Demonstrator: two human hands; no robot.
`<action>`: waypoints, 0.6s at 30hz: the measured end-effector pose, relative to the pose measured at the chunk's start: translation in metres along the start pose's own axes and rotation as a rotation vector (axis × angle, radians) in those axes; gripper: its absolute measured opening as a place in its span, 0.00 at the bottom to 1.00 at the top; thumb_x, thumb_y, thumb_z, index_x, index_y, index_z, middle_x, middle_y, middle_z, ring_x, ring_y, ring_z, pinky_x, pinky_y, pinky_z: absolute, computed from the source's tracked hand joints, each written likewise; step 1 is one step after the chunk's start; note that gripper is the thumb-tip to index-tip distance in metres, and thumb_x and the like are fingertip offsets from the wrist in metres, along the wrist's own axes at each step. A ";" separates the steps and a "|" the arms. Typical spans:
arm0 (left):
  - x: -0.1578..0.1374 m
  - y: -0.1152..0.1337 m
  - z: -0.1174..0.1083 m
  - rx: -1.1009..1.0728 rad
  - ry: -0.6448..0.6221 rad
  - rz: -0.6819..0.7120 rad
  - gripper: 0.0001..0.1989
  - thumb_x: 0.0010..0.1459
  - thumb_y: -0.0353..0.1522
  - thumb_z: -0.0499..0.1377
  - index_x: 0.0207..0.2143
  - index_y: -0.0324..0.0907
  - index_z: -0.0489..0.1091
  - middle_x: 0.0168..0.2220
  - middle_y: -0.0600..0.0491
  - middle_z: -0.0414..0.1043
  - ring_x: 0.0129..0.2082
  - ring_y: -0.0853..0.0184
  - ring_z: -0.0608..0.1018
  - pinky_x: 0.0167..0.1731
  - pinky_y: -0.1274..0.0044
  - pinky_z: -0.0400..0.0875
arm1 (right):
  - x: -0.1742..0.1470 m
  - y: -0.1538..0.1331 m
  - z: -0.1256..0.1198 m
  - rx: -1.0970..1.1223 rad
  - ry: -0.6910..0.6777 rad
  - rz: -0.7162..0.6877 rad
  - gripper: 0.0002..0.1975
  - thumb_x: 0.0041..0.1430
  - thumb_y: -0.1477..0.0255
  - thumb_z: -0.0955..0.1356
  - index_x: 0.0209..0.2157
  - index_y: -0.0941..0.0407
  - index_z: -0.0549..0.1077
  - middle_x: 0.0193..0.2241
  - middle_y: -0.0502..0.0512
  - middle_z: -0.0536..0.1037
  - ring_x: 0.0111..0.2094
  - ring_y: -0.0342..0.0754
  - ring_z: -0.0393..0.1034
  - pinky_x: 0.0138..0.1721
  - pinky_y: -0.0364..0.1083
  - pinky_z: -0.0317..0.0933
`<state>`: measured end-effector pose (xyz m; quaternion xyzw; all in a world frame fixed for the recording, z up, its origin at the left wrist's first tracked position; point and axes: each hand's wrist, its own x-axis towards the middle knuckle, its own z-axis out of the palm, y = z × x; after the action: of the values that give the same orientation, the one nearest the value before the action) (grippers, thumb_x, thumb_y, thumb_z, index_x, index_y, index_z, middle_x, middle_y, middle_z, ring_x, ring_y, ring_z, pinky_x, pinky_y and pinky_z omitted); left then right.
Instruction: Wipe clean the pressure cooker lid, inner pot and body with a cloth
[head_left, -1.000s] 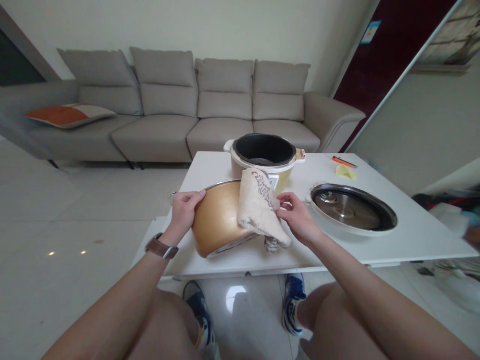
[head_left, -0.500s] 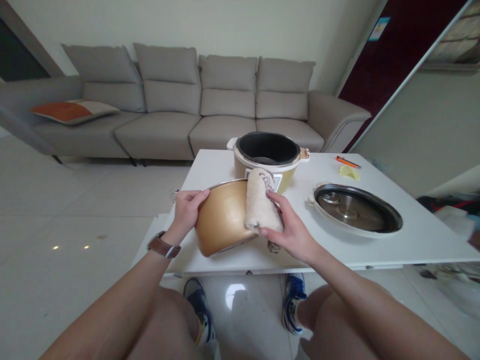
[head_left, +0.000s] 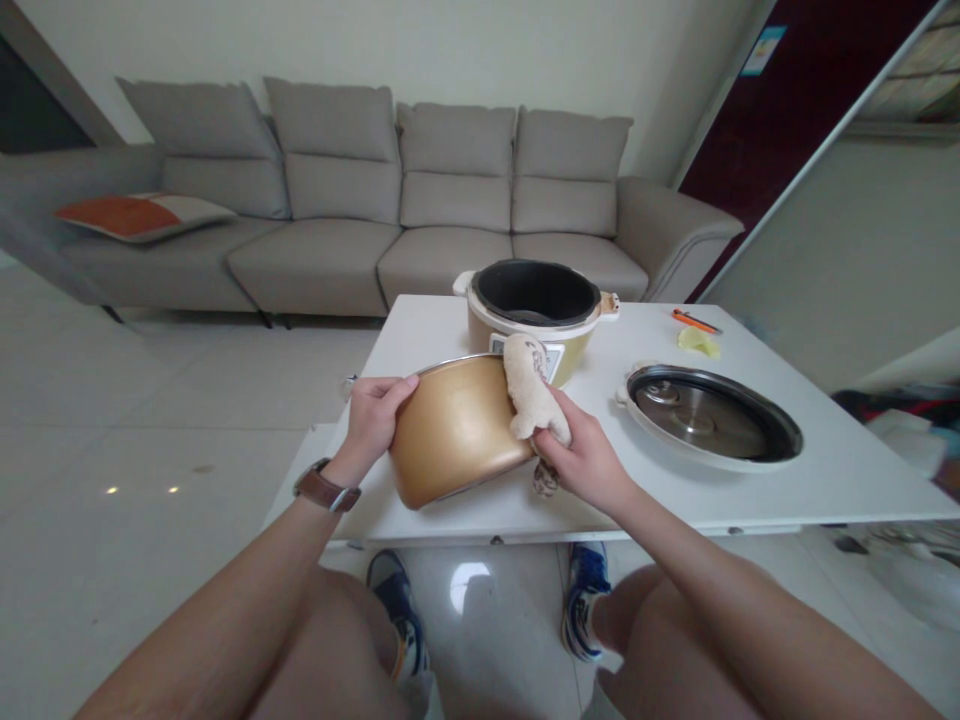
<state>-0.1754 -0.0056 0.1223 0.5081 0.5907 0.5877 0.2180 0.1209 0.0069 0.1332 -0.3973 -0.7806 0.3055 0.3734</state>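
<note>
A gold inner pot (head_left: 457, 425) is tilted over the near part of the white table. My left hand (head_left: 377, 415) grips its left rim, thumb on the outer wall. In my right hand (head_left: 581, 450) a cream cloth (head_left: 534, 390) with dark print is bunched up, lying against the pot's right side. Behind the pot stands the cooker body (head_left: 574, 355), uncovered, with a dark inside, white handles and a front panel partly hidden by the cloth. To the right, the cooker's lid (head_left: 697, 420) lies with its metal inner side up.
An orange utility knife (head_left: 696, 321) and a crumpled pale yellow piece (head_left: 698, 343) lie at the table's (head_left: 645, 505) far right. A grey sofa (head_left: 450, 260) with an orange and white cushion (head_left: 142, 217) stands beyond. My feet are on the tiled floor below.
My right hand has closed further around the cloth, which is now more bunched and slightly farther right along the pot. My left hand keeps its hold, and the pot has hardly moved.
</note>
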 end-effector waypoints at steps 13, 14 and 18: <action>0.000 -0.001 -0.001 -0.026 -0.032 0.001 0.26 0.51 0.45 0.63 0.11 0.42 0.56 0.15 0.58 0.48 0.18 0.73 0.54 0.20 0.76 0.45 | 0.014 0.022 0.005 0.283 0.102 0.419 0.19 0.54 0.59 0.68 0.39 0.58 0.79 0.40 0.57 0.83 0.42 0.56 0.75 0.46 0.52 0.68; 0.000 -0.001 -0.001 -0.026 -0.035 0.000 0.26 0.51 0.45 0.63 0.11 0.42 0.56 0.15 0.58 0.48 0.18 0.73 0.54 0.20 0.76 0.45 | 0.014 0.023 0.005 0.283 0.117 0.421 0.19 0.53 0.59 0.68 0.38 0.58 0.79 0.39 0.57 0.83 0.42 0.56 0.75 0.45 0.52 0.68; 0.000 0.001 -0.001 0.002 -0.038 0.008 0.26 0.52 0.45 0.62 0.11 0.42 0.55 0.16 0.58 0.48 0.19 0.73 0.54 0.20 0.76 0.45 | 0.015 0.023 0.005 0.257 0.173 0.438 0.18 0.53 0.57 0.67 0.34 0.58 0.79 0.34 0.57 0.83 0.38 0.56 0.74 0.41 0.51 0.67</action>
<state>-0.1754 -0.0062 0.1232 0.5216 0.5850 0.5784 0.2263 0.1202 0.0302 0.1177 -0.5308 -0.5959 0.4406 0.4111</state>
